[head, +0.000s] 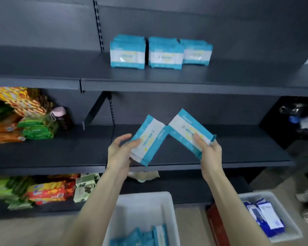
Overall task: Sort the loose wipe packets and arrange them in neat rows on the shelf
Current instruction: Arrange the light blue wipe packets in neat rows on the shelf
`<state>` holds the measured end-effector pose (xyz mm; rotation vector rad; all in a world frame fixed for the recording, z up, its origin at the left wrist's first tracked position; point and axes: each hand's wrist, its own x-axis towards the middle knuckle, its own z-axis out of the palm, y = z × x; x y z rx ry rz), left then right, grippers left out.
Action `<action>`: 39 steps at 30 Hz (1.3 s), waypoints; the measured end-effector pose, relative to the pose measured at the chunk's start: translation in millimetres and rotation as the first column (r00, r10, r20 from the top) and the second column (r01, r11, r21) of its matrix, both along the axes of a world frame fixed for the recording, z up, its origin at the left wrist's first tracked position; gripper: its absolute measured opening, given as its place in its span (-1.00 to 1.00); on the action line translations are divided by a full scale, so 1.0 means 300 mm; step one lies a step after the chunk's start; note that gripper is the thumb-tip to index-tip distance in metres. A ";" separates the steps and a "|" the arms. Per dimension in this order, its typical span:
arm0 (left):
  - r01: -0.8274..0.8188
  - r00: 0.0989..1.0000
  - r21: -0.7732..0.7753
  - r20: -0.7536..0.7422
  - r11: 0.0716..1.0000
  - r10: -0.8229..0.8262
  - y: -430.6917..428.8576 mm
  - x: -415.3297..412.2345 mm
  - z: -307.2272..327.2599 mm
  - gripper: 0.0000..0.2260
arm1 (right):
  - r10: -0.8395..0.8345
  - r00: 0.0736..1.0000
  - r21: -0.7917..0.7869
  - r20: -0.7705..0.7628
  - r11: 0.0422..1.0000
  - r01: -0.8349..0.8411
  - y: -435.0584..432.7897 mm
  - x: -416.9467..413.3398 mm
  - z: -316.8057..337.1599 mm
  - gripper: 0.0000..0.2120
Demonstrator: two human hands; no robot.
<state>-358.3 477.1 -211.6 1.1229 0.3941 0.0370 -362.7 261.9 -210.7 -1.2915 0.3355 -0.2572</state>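
Teal-and-white packets, one in each hand: the left hand (120, 154) holds the left packet (148, 139) and the right hand (211, 153) grips the right packet (187, 131), corners touching, faces up, probably to compare them. Finished rows (160, 52) stand on the upper shelf (229, 85) at 12 o'clock. The white bin (144, 201) at 6 o'clock holds more.

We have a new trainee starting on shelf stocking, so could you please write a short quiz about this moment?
1. True or false: the left hand grips one teal packet and the right hand grips a second packet.
2. How many stacks of packets stand on the upper shelf?
3. The right bin holds: A) green packets B) dark blue packets C) nothing.
Key: 1 true; 2 three; 3 B.
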 end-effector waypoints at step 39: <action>-0.075 0.973 0.846 0.178 0.528 -0.146 -0.736 1.077 0.512 -0.73 | 0.263 0.944 -0.343 0.198 0.921 -0.184 -0.781 1.034 0.497 -0.88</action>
